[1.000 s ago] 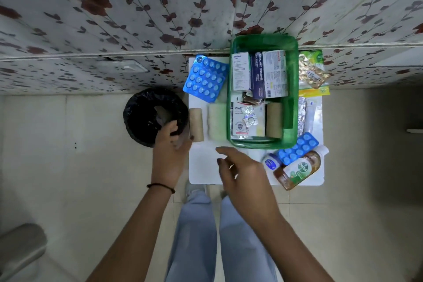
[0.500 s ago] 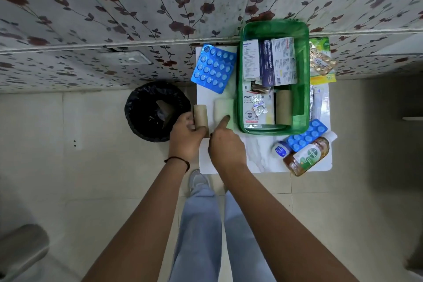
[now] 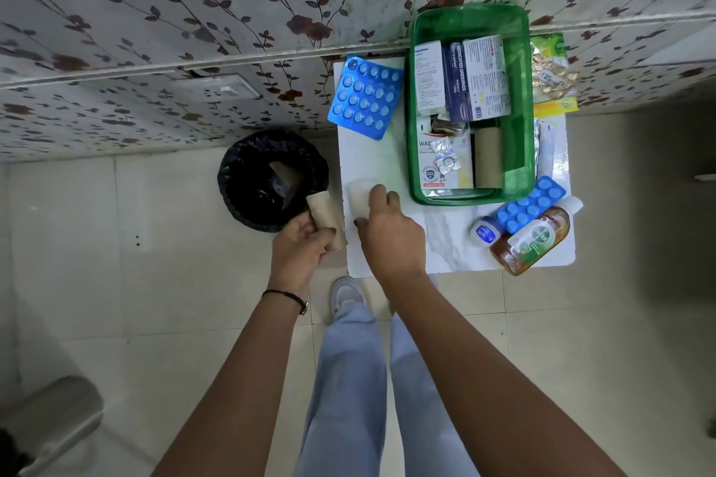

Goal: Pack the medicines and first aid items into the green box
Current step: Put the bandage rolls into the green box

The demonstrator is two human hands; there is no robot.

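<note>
Risk number one, I'd say, is that tan bandage roll (image 3: pixel 327 221) in the left hand (image 3: pixel 300 244). It's pinched near its lower end by thumb and fingers, and it sits off the left edge of the bench (image 3: pixel 445 248), pretty much beside the black-lined bin (image 3: pixel 271 178). If that grip slips, it lands in the trash or on the floor, not in the green box (image 3: pixel 470 105).

Second worry: the right hand (image 3: pixel 391 232) is palm-down with its fingers curled over a pale white roll (image 3: pixel 358 197) at the front left of the bench. Looks like a grab in progress, but the roll is washed out against the white top, so I can't swear the fingers have actually closed on it. A loose hold on something soft could let it roll off the near edge.

Also the box is already fairly full of cartons plus another brown roll, so jamming two more in may leave things sitting high or tipping out.

Pose-wise, both forearms reach straight forward from the body, wrists roughly level, hands close together just left of the box. The big blue blister pack (image 3: pixel 366 101) and the antiseptic bottle (image 3: pixel 532 244) are still out on the bench.
</note>
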